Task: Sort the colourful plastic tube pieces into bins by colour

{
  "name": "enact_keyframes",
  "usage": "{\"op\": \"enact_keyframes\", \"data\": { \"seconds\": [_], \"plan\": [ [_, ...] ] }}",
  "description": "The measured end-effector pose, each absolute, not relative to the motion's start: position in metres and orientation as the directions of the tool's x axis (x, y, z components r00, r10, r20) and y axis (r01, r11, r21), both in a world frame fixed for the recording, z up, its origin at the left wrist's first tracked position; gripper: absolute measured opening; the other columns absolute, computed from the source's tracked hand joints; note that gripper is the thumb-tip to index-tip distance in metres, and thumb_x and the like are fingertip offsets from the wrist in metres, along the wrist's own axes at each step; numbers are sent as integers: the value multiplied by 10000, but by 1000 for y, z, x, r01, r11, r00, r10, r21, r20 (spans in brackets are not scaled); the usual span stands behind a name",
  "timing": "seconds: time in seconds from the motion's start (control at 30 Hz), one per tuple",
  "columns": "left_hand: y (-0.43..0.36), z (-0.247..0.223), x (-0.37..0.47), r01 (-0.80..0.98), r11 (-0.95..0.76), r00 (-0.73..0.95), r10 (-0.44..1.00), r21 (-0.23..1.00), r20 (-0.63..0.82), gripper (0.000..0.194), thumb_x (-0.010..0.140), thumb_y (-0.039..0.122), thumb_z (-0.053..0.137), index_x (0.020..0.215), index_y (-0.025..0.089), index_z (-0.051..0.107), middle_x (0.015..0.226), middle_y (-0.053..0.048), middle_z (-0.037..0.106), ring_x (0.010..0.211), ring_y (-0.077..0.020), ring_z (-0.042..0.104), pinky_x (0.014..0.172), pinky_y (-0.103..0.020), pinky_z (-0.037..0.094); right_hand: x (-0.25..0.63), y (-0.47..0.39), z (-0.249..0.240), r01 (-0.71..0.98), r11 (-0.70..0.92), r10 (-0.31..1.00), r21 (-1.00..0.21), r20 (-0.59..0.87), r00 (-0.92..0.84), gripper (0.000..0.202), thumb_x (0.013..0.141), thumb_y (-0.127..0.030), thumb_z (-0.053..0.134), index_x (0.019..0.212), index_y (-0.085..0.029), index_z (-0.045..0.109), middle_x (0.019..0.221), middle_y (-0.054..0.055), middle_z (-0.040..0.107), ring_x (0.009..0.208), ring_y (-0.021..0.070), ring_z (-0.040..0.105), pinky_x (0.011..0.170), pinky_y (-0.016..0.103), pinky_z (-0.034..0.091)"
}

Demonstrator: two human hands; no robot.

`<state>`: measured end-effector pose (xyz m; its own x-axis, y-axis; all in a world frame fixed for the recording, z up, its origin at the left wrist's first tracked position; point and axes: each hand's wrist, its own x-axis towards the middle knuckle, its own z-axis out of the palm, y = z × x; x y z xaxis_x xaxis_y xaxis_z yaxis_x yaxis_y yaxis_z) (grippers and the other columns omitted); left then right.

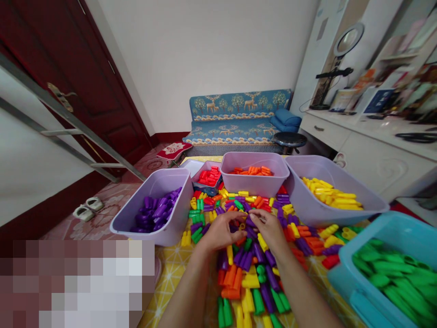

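Note:
Loose plastic tube-shaped pieces in purple, green, yellow, orange and red lie in a mixed pile on the table. Over the middle of the pile is my left hand [223,230], its thumb apart from the bent fingers and nothing visibly held. My right hand [269,225] is close beside it, thumb and fingertips pinched together low among the pieces. What they pinch, if anything, is too small to make out. A purple piece [251,233] lies just below the right fingertips. Orange pieces [232,279] and a yellow piece [250,280] lie between my forearms.
Around the pile stand a lilac bin [186,193] of purple pieces, a small box [195,183] of red ones, a lilac bin [254,186] of orange, another [297,200] of yellow and a turquoise bin [344,273] of green. A patterned sofa [235,130] is behind; a ladder [82,120] leans left.

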<state>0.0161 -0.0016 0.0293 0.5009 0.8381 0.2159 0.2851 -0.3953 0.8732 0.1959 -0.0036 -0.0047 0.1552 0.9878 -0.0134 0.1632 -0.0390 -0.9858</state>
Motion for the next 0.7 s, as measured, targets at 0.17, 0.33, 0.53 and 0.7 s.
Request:
{"op": "enact_keyframes", "data": {
  "seconds": [0.17,0.33,0.53,0.7],
  "plan": [
    [-4,48,3,347,-459,644,751,818,148,578,591,-26,514,1087,221,679,1113,-58,669,1012,-222,616,924,-336,474,194,-6,-3,217,-26,986,-976,11,166,359,729,-484,568,897,-187,678,906,75,714,762,239,664,514,314,541],
    [-3,48,6,430,-483,541,814,763,211,464,626,-19,478,942,206,732,904,-62,726,888,-239,662,821,-346,522,193,-6,-3,246,-34,987,-969,6,159,359,745,-473,555,901,-174,674,863,77,701,755,241,655,508,319,542],
    [2,58,8,71,-211,159,967,975,197,289,709,130,619,990,145,688,898,-81,721,795,-213,684,762,-354,565,195,-4,-7,281,29,987,-959,72,144,330,767,-442,551,882,-161,680,834,75,710,770,230,659,595,314,536],
    [0,92,-6,-575,-241,-337,941,782,43,244,745,68,571,984,113,590,974,-82,672,921,-169,675,906,-316,533,194,-5,-5,227,-20,989,-974,14,150,343,755,-458,547,897,-172,673,890,78,708,763,238,661,522,306,536]
  ]
}}
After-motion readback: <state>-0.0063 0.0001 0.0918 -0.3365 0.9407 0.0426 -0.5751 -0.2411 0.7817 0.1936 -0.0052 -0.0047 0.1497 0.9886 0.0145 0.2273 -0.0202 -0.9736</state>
